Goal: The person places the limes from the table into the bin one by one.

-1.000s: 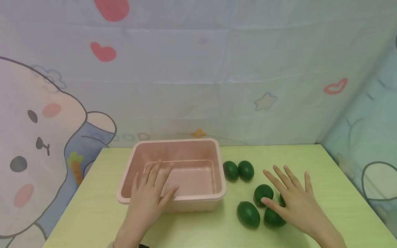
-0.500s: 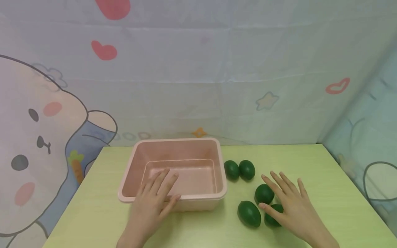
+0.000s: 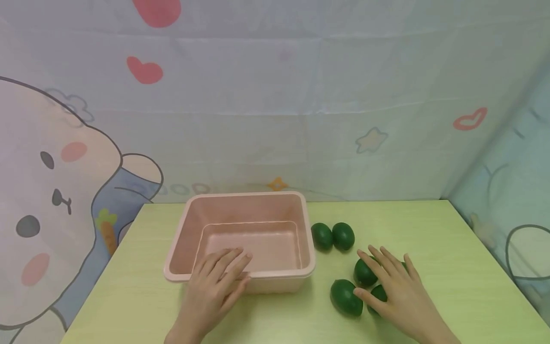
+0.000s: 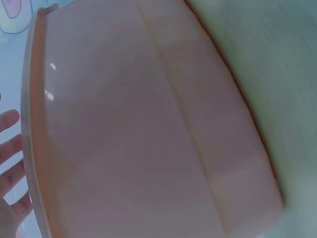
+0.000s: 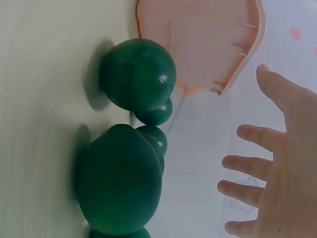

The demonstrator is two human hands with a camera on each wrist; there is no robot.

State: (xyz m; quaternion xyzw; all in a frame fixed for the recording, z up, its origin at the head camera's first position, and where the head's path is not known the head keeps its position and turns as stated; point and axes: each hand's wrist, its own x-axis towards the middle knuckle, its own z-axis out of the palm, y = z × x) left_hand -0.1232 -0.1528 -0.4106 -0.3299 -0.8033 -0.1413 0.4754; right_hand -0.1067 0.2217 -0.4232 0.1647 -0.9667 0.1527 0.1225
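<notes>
A pink plastic bin (image 3: 281,285) stands on the table, its inside bare. Over its front rim hovers my left hand (image 3: 208,294), fingers loosely extended and holding nothing; the left wrist view shows its fingertips (image 4: 11,148) beyond the rim of the bin (image 4: 114,124). To the right, my right hand (image 3: 401,298) is spread above a cluster of dark green, lime-like fruits (image 3: 346,297), partly hiding some of them. In the right wrist view a gap separates that hand (image 5: 282,173) from the nearest fruit (image 5: 121,181).
Two more green fruits (image 3: 343,236) sit side by side next to the bin's right wall. The pale yellow-green table (image 3: 464,286) ends at the back against a printed cloth (image 3: 240,143), with another cloth along the right.
My left hand has drawn back toward me, from over the bin's inside to its front rim. My right hand has shifted left and slightly nearer. The bin and fruits stay put.
</notes>
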